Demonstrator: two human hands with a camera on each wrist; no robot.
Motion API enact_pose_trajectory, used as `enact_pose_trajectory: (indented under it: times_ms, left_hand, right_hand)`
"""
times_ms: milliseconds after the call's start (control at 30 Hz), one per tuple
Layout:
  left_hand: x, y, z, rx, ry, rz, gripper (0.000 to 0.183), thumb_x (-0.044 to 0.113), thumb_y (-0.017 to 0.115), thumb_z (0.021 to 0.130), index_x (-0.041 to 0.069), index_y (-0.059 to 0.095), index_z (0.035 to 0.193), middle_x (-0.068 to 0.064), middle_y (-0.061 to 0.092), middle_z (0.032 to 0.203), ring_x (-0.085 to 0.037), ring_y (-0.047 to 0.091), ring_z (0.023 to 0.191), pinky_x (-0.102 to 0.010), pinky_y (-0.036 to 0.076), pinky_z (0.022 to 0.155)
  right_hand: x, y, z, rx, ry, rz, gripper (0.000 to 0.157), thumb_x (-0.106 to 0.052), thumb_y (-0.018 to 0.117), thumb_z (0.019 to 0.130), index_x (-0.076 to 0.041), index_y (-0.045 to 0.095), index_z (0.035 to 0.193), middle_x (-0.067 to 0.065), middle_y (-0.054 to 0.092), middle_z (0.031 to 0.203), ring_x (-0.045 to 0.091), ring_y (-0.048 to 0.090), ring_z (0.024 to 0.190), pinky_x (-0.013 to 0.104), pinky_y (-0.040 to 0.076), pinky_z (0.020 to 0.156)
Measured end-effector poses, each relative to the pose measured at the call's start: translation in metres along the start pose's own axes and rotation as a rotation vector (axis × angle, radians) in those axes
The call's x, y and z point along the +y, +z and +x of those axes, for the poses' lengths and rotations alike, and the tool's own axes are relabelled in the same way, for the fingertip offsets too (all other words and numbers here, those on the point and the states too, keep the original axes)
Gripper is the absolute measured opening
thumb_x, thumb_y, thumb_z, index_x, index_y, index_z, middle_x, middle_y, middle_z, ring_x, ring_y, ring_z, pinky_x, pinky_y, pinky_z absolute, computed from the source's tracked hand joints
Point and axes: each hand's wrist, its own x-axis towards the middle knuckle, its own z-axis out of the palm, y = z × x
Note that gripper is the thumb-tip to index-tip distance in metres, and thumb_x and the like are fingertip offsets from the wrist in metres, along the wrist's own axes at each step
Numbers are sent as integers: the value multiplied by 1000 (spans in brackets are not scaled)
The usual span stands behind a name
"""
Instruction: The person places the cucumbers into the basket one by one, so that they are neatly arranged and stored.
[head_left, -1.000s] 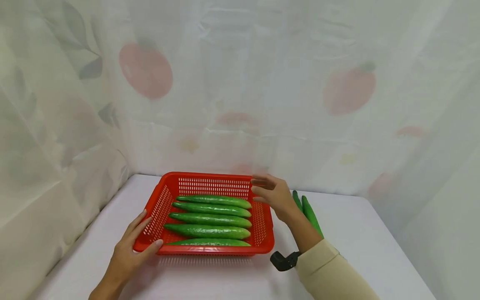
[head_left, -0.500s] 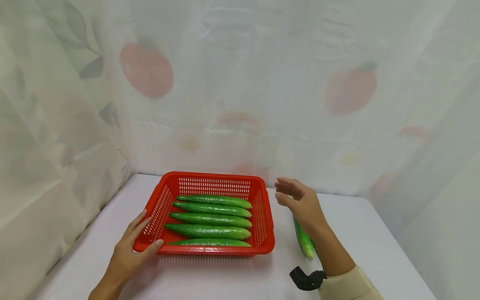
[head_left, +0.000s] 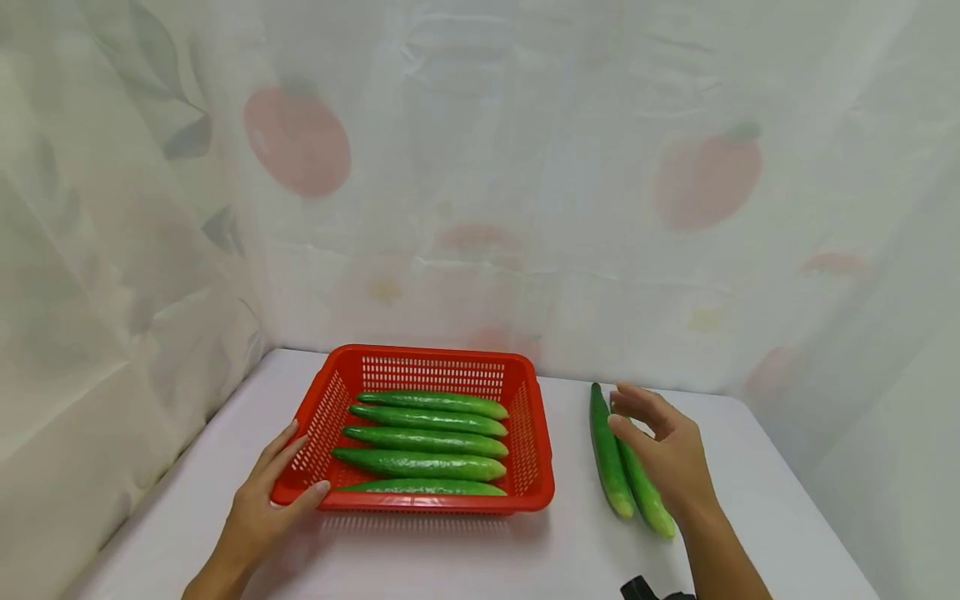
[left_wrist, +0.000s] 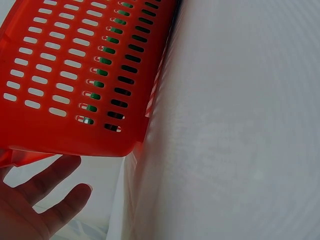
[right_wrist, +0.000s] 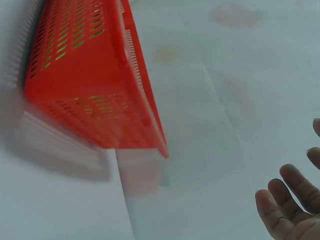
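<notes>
In the head view a red perforated plastic basket (head_left: 525,500) stands on the table, with several green cucumbers (head_left: 423,441) lying side by side in it. My left hand (head_left: 258,508) rests at its front left corner, thumb on the front rim and fingers spread along the left side. Two extended fingers (left_wrist: 55,172) show beside the rim in the left wrist view. Right of the basket lie two more cucumbers, a left one (head_left: 609,458) and a right one (head_left: 647,492). Over the right one hovers my right hand (head_left: 667,450), its fingers loosely bent and holding nothing; it partly hides that cucumber.
The white table (head_left: 450,558) ends at a pale curtain (head_left: 480,208) printed with fruit, which hangs behind it and along the left. Part of a black wrist device (head_left: 641,588) shows at the bottom beside my right forearm.
My right hand has moved from the basket's right rim rightward to above the two loose cucumbers, which are now more exposed. The left hand and the basket have stayed in place.
</notes>
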Motion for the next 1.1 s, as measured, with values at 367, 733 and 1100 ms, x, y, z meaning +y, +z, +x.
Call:
enact_pose_trajectory:
  times_ms: [367,733,1100]
  left_hand:
    - [-1,1,-1,-1,9,1,66,21,80,80,9,52,139,2,34,152,3,29,131,-4,24,91]
    - [-1,2,-1,13,19,-5,66,19,80,80,9,53,138,2,35,151,2,30,130,-4,25,91]
    - [-1,0,-1,25,36,-19,66,15,81,78,8,53,138,0,36,151,2,31,131,-5,26,93]
  right_hand:
    - [28,-23,-21,106,71,-39,44,-11,69,91,-3,56,132,3,62,121,16,56,111,17,45,86]
    - [60,-30,-37,201,183,-140,46,-16,70,90,-4,56,133,8,59,126,12,53,111,12,43,84]
    - [94,-31,-47,281,370,-212,52,-30,70,90,-10,55,136,7,56,132,17,50,117,8,40,82]
